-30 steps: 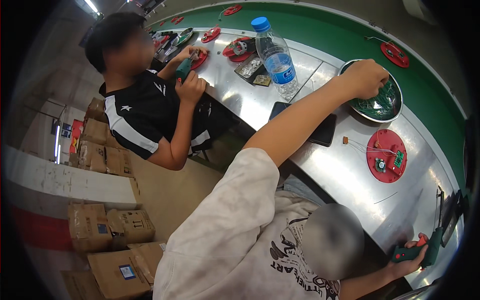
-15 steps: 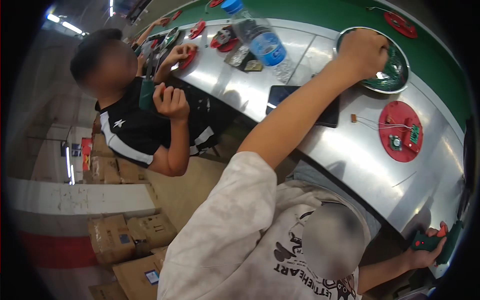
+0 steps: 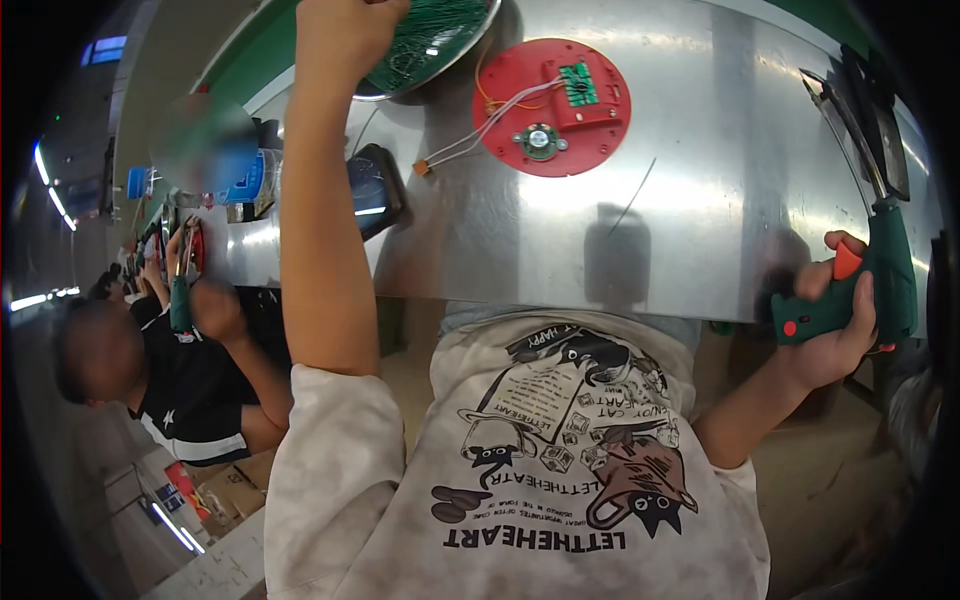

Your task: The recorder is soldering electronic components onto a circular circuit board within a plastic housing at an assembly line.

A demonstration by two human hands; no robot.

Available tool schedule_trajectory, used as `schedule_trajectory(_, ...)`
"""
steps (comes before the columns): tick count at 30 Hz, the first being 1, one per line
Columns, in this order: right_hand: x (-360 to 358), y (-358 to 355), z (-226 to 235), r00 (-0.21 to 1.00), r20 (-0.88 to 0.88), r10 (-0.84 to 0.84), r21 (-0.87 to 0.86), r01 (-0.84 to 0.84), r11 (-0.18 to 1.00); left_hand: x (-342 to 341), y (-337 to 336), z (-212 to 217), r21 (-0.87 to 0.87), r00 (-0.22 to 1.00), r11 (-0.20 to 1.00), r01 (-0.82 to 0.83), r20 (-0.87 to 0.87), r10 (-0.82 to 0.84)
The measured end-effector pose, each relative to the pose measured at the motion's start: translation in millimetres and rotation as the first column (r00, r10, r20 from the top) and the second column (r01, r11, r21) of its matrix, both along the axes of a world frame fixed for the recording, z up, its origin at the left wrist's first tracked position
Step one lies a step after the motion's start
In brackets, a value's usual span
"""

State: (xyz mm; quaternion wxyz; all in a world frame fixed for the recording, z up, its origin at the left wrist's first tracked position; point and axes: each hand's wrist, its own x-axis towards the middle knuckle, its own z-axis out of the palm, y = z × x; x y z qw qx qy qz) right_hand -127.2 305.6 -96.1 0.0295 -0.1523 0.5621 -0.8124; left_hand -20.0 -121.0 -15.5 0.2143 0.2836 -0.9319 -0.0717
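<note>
At far left a co-worker [image 3: 190, 380] sits with a green tool. The left hand [image 3: 345, 35] reaches into a round tray of green circuit boards [image 3: 440, 40], fingers curled, seemingly closing on one. Just right lies the red disc [image 3: 551, 105], open, its board and wires exposed, seemingly unfinished. The right hand [image 3: 835, 330], fingers wrapped tight, holds a green electric screwdriver [image 3: 880, 270] at the worktop [image 3: 700, 220] edge.

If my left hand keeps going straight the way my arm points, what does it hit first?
The left hand already sits at the bowl of green parts, so that comes first; whether it is touching is unclear.
</note>
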Motion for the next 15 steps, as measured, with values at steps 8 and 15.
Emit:
schedule_trajectory(8,-3.2,10.8,-10.9,0.985,0.131,0.112,-0.056,-0.105,0.993,-7.3,-20.9,-29.7,-0.096,0.962,0.962,0.254,0.129,-0.241)
schedule_trajectory(15,0.1,8.3,-3.4,0.984,0.134,-0.116,0.083,0.106,0.991,-24.6,-21.6,-54.6,-0.218,0.953,0.933,0.286,0.167,-0.254)
